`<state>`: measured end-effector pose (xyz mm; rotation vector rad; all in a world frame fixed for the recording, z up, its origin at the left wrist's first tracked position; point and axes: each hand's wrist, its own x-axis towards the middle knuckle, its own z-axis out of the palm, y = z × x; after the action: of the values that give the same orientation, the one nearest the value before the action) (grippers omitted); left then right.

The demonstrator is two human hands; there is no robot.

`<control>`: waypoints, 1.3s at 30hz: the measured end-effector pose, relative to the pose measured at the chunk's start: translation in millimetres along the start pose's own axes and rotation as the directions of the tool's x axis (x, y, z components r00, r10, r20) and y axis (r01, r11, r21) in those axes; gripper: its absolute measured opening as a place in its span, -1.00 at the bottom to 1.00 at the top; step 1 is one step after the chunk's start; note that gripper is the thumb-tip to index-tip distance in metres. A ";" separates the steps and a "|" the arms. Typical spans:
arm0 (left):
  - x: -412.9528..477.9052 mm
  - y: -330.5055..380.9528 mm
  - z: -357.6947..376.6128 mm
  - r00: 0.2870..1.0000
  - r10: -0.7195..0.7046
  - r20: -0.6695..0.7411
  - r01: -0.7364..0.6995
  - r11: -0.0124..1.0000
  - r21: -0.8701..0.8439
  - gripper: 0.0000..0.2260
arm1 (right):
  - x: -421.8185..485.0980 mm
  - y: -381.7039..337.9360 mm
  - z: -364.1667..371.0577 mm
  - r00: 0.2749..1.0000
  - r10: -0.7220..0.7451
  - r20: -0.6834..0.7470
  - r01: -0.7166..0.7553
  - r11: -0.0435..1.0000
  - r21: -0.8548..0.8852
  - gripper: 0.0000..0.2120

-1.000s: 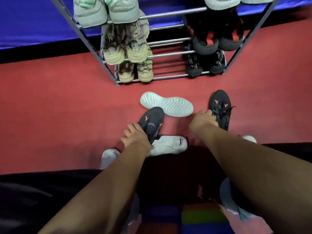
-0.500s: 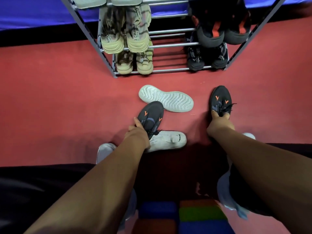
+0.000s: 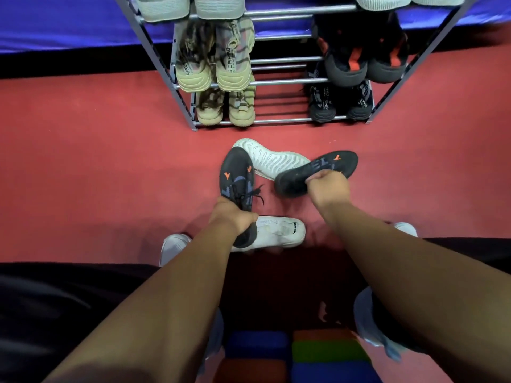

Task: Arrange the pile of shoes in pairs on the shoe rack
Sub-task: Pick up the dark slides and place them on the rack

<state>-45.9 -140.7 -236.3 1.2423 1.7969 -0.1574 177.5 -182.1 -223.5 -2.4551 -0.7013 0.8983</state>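
Shoes, the two black ones with orange marks, are now both in our grasp. Our left hand (image 3: 233, 218) is closed around the heel of the left black shoe (image 3: 237, 180), toe pointing toward the rack; our right hand (image 3: 327, 186) is wrapped over the middle of the right black shoe (image 3: 318, 172). Half a second ago that right shoe stood on the red floor (image 3: 83, 175) well off to the side; it is now raised, turned sideways and brought in close to its mate. So we judge the pair matched and ready to carry.

Two white shoes remain on the floor: one sole-up (image 3: 272, 160) just behind the black pair, one upright (image 3: 279, 230) under our left wrist. Beyond them, the shoe rack (image 3: 279, 121) holds tan pairs on the left and black pairs on the right, with the middle of its lower rails bare, which looks like the spot for this pair.
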 end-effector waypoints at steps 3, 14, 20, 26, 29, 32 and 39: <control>2.1 0.7 5.1 0.999 -0.034 0.039 0.034 0.999 -0.011 -0.42 | -7.0 -2.1 3.6 0.996 -0.052 0.073 0.064 0.983 -0.172 -0.76; 10.3 -8.7 11.5 0.997 -0.013 0.072 -0.016 0.919 0.393 0.11 | -6.2 15.9 20.2 0.976 0.064 0.209 -0.071 0.997 0.029 -0.38; 19.6 -7.0 15.7 0.989 0.054 0.140 -0.119 0.850 0.514 -0.07 | 12.0 -3.4 31.9 0.933 0.239 0.269 -0.264 0.963 0.057 -0.07; 23.0 1.3 24.8 0.993 0.003 0.118 -0.071 0.816 0.573 0.07 | 20.6 -24.9 42.5 0.897 0.306 0.320 -0.305 0.951 -0.054 -0.08; 23.6 2.5 31.1 0.995 -0.063 0.080 0.011 0.847 0.531 0.34 | 58.3 -0.5 68.0 0.900 0.324 0.291 -0.303 0.946 -0.115 0.03; 20.3 5.0 31.6 0.994 -0.081 0.068 0.040 0.884 0.466 0.44 | 75.2 3.9 81.4 0.903 0.359 0.237 -0.313 0.926 -0.212 0.13; 18.7 5.6 24.6 0.994 -0.084 0.068 0.056 0.938 0.343 0.30 | 28.6 -30.5 44.7 0.914 0.376 0.154 -0.335 0.911 -0.239 -0.25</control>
<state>-28.0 -139.0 -262.0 1.3886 1.7929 -0.5737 156.6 -131.8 -251.2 -2.7633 -0.4279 1.2792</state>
